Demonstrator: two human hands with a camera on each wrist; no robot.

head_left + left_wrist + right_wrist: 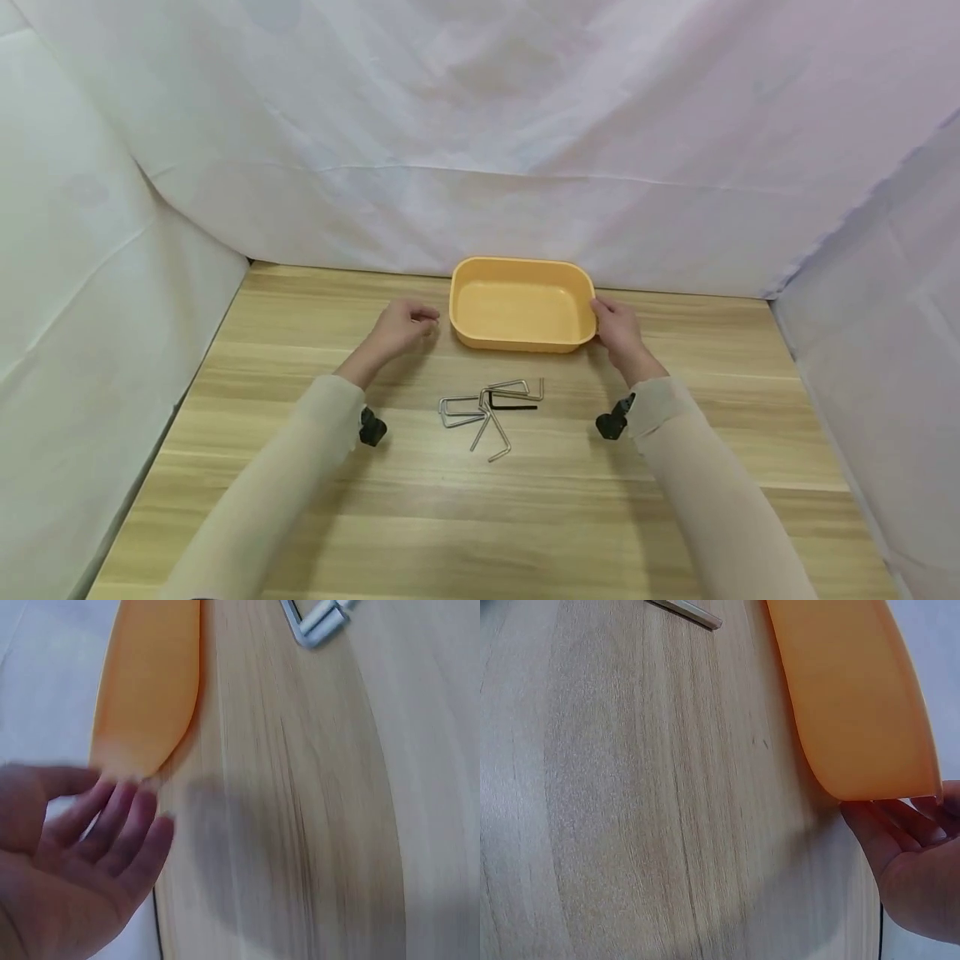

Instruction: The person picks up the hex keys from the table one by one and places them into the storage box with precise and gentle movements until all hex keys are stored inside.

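Right hand: the right hand (pixel 619 332) has its fingers (pixel 900 825) against the right end of the orange tray (pixel 517 304), thumb at the rim; it looks like a light steadying hold, though how tightly it grips I cannot tell.
Left hand: the left hand (pixel 401 327) hovers just beside the tray's left end, fingers (pixel 124 825) loosely spread, holding nothing and apart from the wall.
Tray: it sits empty near the desk's (pixel 300 500) far edge, roughly centred, long side toward the person, so both hands can flank it.
Hex keys: a small heap of hex keys (pixel 491 407), silver with one black, lies on the desk just nearer the person than the tray, between the forearms.
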